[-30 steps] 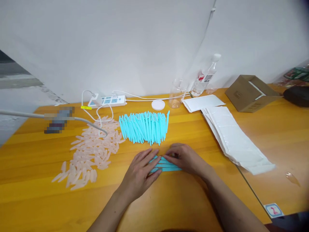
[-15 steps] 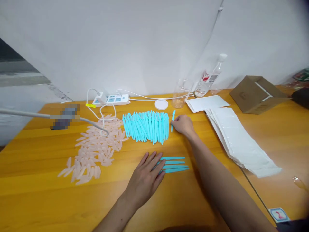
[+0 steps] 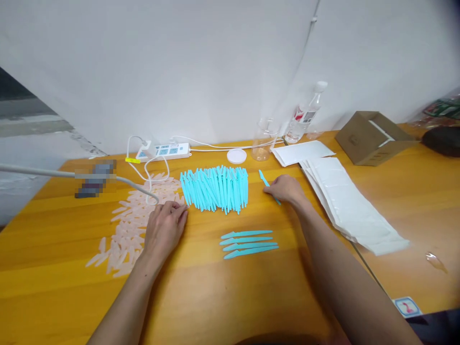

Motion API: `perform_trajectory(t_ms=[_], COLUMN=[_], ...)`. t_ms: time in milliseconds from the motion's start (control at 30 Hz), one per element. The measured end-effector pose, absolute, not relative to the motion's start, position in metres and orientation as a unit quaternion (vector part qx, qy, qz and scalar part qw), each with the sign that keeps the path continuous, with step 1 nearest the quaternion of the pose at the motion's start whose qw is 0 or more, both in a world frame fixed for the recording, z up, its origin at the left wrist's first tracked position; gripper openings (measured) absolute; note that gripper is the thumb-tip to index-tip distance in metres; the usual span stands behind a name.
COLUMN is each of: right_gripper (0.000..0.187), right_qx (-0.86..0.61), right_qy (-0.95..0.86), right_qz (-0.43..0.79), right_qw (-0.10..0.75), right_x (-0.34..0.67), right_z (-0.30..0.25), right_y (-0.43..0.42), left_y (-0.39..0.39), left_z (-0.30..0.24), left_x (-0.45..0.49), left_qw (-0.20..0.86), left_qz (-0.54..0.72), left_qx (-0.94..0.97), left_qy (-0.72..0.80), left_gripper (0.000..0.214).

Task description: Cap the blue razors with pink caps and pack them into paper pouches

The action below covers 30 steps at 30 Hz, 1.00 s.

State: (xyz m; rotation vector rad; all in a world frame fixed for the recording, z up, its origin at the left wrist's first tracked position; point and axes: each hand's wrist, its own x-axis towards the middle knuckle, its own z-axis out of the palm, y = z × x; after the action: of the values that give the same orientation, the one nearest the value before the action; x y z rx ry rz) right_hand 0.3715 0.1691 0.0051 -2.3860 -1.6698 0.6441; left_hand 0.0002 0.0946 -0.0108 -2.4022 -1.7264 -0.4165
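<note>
My right hand (image 3: 285, 188) pinches a light-blue eyebrow razor (image 3: 264, 178) by its handle, to the right of a dense row of similar blue razors (image 3: 215, 189). My left hand (image 3: 165, 225) is at the right edge of a spread pile of pale pink plastic caps (image 3: 127, 225). Its thumb and fingers are closed on a pink cap (image 3: 187, 206), of which only a small end shows. Between my forearms, several blue razors (image 3: 249, 243) lie side by side on the wooden table, heads to the left.
A white power strip (image 3: 172, 151) with cables, a round lid (image 3: 236, 155), a clear jar (image 3: 261, 143) and a water bottle (image 3: 305, 117) line the wall. White bags (image 3: 348, 196) and a cardboard box (image 3: 370, 139) are on the right. A cable (image 3: 64, 171) crosses the pink pile.
My left hand has left the laid-out razors and moved up and left to the pink caps. My right hand has drawn its razor rightward, away from the row, and tilted it.
</note>
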Motion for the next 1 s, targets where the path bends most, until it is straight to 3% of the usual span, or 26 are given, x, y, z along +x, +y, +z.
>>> perform_trajectory(t_ms=[167, 400, 600, 667, 1000], right_gripper=[0.017, 0.022, 0.029, 0.028, 0.027], right_qx=[-0.752, -0.598, -0.486, -0.453, -0.44], right_qy=[-0.591, -0.597, -0.738, -0.761, -0.799], right_qz=[0.262, 0.447, 0.349, 0.325, 0.287], right_qw=[0.13, 0.293, 0.313, 0.331, 0.293], right_x=[0.386, 0.387, 0.347, 0.335, 0.325], right_z=[0.008, 0.008, 0.006, 0.002, -0.006], right_y=[0.148, 0.104, 0.081, 0.076, 0.068], left_y=[0.095, 0.075, 0.067, 0.065, 0.059], left_z=[-0.007, -0.004, -0.001, -0.003, -0.01], left_x=[0.005, 0.009, 0.031, 0.039, 0.057], left_qw=[0.052, -0.084, -0.459, -0.527, -0.519], left_qz=[-0.127, -0.205, -0.374, -0.414, -0.423], left_qx=[-0.817, -0.782, -0.551, -0.448, -0.429], left_qy=[-0.56, -0.583, -0.588, -0.593, -0.606], left_gripper=[0.03, 0.035, 0.04, 0.04, 0.038])
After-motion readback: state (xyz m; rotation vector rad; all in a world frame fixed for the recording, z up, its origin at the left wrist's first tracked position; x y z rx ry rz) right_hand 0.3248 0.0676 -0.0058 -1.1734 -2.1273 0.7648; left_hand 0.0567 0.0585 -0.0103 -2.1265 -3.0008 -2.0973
